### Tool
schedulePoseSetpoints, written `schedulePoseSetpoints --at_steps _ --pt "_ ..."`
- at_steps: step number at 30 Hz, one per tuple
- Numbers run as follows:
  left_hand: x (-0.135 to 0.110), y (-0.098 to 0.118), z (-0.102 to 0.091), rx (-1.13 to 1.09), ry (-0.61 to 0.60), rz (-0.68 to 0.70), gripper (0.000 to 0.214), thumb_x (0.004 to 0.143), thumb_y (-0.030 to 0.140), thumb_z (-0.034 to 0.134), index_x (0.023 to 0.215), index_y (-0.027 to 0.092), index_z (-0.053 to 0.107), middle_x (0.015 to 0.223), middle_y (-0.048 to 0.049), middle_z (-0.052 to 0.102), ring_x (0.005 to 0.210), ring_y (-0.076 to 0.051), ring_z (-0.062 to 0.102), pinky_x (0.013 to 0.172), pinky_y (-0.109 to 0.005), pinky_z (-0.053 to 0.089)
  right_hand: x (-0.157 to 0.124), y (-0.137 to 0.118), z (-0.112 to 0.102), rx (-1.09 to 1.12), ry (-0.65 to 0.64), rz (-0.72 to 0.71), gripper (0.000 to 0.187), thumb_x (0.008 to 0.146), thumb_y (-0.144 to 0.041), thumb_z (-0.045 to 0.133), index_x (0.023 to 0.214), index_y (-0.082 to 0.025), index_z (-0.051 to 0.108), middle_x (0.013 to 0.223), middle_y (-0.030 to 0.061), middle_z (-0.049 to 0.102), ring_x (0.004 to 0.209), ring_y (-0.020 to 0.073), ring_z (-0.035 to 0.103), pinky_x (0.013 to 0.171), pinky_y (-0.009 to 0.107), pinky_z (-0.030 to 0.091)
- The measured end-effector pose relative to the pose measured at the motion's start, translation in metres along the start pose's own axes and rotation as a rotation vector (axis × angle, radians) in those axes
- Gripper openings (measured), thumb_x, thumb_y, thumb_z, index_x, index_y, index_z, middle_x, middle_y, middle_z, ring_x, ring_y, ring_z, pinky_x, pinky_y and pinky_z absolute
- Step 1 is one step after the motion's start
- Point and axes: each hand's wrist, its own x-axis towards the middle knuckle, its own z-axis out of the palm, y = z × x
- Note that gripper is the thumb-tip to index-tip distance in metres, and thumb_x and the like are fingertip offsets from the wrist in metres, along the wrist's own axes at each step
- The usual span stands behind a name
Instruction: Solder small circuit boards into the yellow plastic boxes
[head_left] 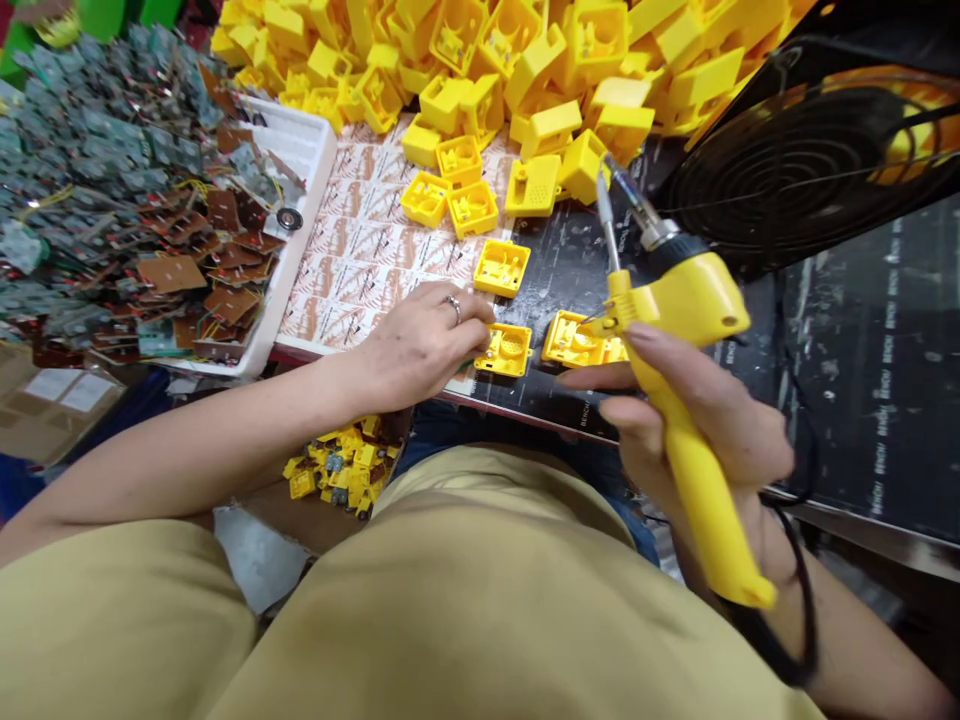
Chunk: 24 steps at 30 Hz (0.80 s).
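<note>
My right hand (697, 420) grips a yellow soldering gun (686, 330) by its handle, with the metal tip pointing up and away. My left hand (424, 340), a ring on one finger, rests on the table edge with its fingers on a small open yellow plastic case (506, 350). Another open yellow case (581, 342) lies just right of it, under the gun's body. A third open case (501, 267) sits a little farther back.
A large heap of yellow plastic cases (525, 60) fills the back of the table. A white tray (300, 200) piled with circuit boards (112, 170) stands at the left. A black fan (810, 160) sits at the right. Assembled yellow parts (341, 470) lie below the table edge.
</note>
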Motion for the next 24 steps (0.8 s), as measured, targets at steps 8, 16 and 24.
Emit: schedulePoseSetpoints --at_steps 8,16,24 --pt "-0.007 0.002 0.014 -0.001 0.138 0.016 0.018 0.101 0.017 0.049 0.095 0.014 0.066 0.1 -0.0082 0.077 0.09 -0.018 0.069 0.087 -0.031 0.056 0.015 0.012 0.044 -0.175 -0.165 -0.197 0.028 0.098 -0.03 0.064 0.124 -0.024 0.057 0.101 0.0023 0.075 0.088 0.0178 0.074 0.11 0.046 0.053" --pt "-0.009 -0.003 0.004 -0.243 0.048 -0.122 0.014 0.1 0.019 0.051 0.098 0.015 0.065 0.112 -0.0106 0.075 0.103 -0.019 0.071 0.092 -0.033 0.056 0.013 0.013 0.041 -0.118 -0.186 -0.187 0.039 0.094 -0.022 0.068 0.129 -0.025 0.053 0.105 0.0033 0.073 0.094 0.0192 0.073 0.103 0.042 0.057" --pt "-0.011 -0.001 0.008 -0.479 0.048 -0.121 0.042 0.097 0.043 0.059 0.128 0.015 0.061 0.127 -0.0166 0.071 0.119 -0.027 0.067 0.102 -0.041 0.054 0.003 0.034 -0.019 -0.194 -0.237 -0.051 0.057 0.085 -0.042 0.078 0.133 -0.026 0.051 0.108 0.0052 0.071 0.098 0.0253 0.072 0.099 0.049 0.058"
